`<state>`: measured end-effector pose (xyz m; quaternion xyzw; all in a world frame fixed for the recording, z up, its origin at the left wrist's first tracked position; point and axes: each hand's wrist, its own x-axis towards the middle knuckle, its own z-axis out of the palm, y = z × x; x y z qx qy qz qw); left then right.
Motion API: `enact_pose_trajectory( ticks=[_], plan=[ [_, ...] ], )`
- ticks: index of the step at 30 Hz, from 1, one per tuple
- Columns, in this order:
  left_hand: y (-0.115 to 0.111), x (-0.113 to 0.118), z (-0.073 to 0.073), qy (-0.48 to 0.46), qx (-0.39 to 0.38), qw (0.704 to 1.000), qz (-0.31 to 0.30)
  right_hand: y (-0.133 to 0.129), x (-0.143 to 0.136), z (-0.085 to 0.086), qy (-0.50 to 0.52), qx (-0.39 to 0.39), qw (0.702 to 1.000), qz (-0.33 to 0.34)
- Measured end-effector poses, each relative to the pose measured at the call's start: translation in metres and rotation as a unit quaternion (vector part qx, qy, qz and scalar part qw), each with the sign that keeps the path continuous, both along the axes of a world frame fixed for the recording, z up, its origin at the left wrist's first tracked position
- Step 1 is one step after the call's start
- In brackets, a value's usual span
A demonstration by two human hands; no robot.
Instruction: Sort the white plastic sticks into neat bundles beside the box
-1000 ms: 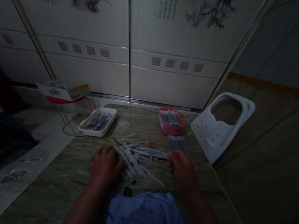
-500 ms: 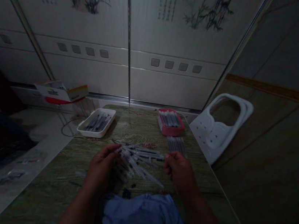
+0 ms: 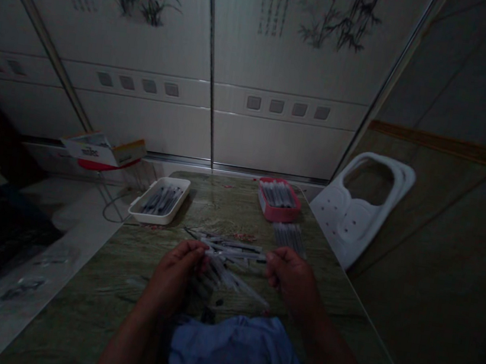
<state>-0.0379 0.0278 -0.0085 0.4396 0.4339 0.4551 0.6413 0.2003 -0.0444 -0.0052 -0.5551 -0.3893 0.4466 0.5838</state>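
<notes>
A slim translucent pen (image 3: 240, 255) is stretched level between my two hands. My left hand (image 3: 180, 269) is closed, its thumb and forefinger pinching the pen's left end. At the other end, the fingers of my right hand (image 3: 293, 278) pinch the tip. Beneath and around them lies a loose pile of similar pens (image 3: 234, 282), pointing in different directions. Several small dark pieces (image 3: 208, 315), perhaps caps, lie nearer to me. Dim light hides the fine detail of the pen's ends.
A white tray (image 3: 135, 214) with pens stands at the table's (image 3: 91, 281) far left. Far right is a pink basket (image 3: 282, 214) of pens, with a row of pens (image 3: 289, 237) before it. A blue cloth (image 3: 238, 354) lies in front. Beside the table leans a white folding chair (image 3: 356, 209).
My left hand has moved right, now pinching the left end of the pen held by my right hand. The right hand has barely moved. The view has shifted slightly.
</notes>
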Motion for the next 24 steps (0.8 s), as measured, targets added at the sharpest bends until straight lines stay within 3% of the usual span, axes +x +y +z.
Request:
enact_pose_trajectory(
  ticks=[8, 13, 20, 24],
  plan=[
    [-0.001, 0.0, 0.0, 0.005, 0.005, 1.0, -0.03, 0.002, -0.002, -0.004, -0.029, 0.003, 1.0, 0.005],
    [-0.001, 0.001, -0.001, 0.0, 0.001, 0.999, -0.038, 0.0, -0.007, 0.004, -0.037, -0.013, 0.999, 0.013],
    [-0.002, 0.002, -0.001, -0.009, -0.005, 0.999, -0.032, -0.007, -0.014, 0.013, -0.047, -0.064, 0.991, 0.106],
    [-0.006, 0.007, 0.002, -0.022, -0.016, 0.999, -0.046, -0.013, -0.021, 0.02, -0.081, -0.043, 0.984, 0.15]
  ],
)
